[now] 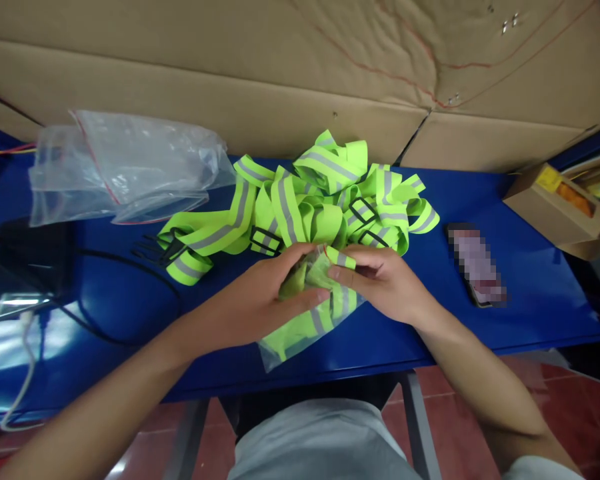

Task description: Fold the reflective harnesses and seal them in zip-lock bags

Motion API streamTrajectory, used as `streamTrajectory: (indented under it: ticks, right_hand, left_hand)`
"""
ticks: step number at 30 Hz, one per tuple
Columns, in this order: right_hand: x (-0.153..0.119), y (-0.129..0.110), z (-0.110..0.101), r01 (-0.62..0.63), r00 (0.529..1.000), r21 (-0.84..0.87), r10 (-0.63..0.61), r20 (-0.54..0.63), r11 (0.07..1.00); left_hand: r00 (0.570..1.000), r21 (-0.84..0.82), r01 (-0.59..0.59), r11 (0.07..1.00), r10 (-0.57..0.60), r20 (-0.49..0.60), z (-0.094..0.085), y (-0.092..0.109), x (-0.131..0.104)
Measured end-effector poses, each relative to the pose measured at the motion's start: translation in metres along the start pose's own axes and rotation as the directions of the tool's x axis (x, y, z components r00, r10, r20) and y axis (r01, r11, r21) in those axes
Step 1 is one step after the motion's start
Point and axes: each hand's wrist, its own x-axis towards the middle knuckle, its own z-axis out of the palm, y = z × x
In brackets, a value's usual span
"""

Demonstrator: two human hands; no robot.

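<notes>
Between my two hands is a clear zip bag (300, 340) with neon-yellow reflective strap inside it. My left hand (260, 300) grips the bag's left side, thumb lying across the front. My right hand (385, 280) pinches the upper right part near the bag's mouth, where a bit of strap (341, 259) sticks out. Its fingertips are partly hidden behind the bag. Just beyond my hands lies a tangled heap of neon-yellow reflective straps (285, 203) with grey stripes and black buckles (363, 211). One black clip (173, 250) rests at the heap's left end.
Clear plastic bags (145, 157) lie at the back left. A black device (30, 267) with cables sits at the left. A phone (475, 263) lies to the right, near a cardboard box (555, 207). Cardboard panels (205, 87) stand behind the blue table (340, 350).
</notes>
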Motion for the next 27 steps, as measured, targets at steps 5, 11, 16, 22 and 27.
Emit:
streamTrajectory:
  ticks: [5, 11, 16, 22, 27]
  right_hand:
    - [-0.001, -0.002, 0.012, -0.029, 0.959, -0.046, 0.041, 0.282, 0.998]
    - [-0.006, -0.015, 0.015, 0.068, 0.937, -0.241, 0.021, 0.349, 0.968]
    - [-0.012, -0.017, -0.006, -0.181, 0.945, -0.009, 0.177, 0.275, 0.983]
    - [-0.011, -0.01, -0.004, -0.118, 0.991, 0.035, 0.116, 0.061, 0.992]
    - [-0.01, -0.005, 0.015, 0.175, 0.955, -0.23, -0.222, -0.197, 0.957]
  left_hand:
    - [1.0, -0.05, 0.01, 0.999, -0.01, 0.005, 0.008, -0.007, 0.0]
    - [0.997, -0.084, -0.039, 0.996, 0.044, 0.06, 0.015, -0.007, -0.002]
    - [1.0, -0.165, 0.0, 0.986, 0.004, 0.025, 0.012, -0.006, -0.004]
    - [0.994, -0.218, -0.068, 0.974, 0.048, -0.096, 0.01, -0.006, -0.006]
    - [0.988, -0.214, -0.112, 0.97, 0.085, -0.132, 0.013, -0.004, -0.005]
